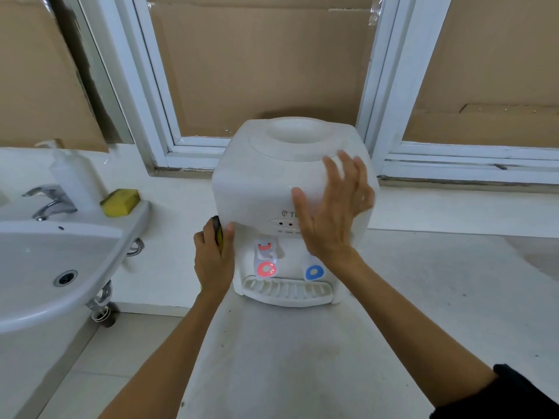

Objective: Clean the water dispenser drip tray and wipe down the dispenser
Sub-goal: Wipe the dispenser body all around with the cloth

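- The left hand (213,257) grips a yellow sponge with a dark scouring face (217,234), fingers curled round it, pressing it against the lower left flank of the water dispenser (266,182).
- The right hand (331,207) is spread flat, fingers straight, over the dispenser's front at about two o'clock from the left hand; blur hides whether the palm actually touches.
- The drip tray (287,290) sits in its slot at the dispenser's foot, at about four o'clock from the sponge, long axis running left to right.
- The left hand looks nearer the tray, so I'd guess the sponge travels down and rightward.
- A second sponge (121,202) rests on the sink (45,285) rim at ten o'clock.
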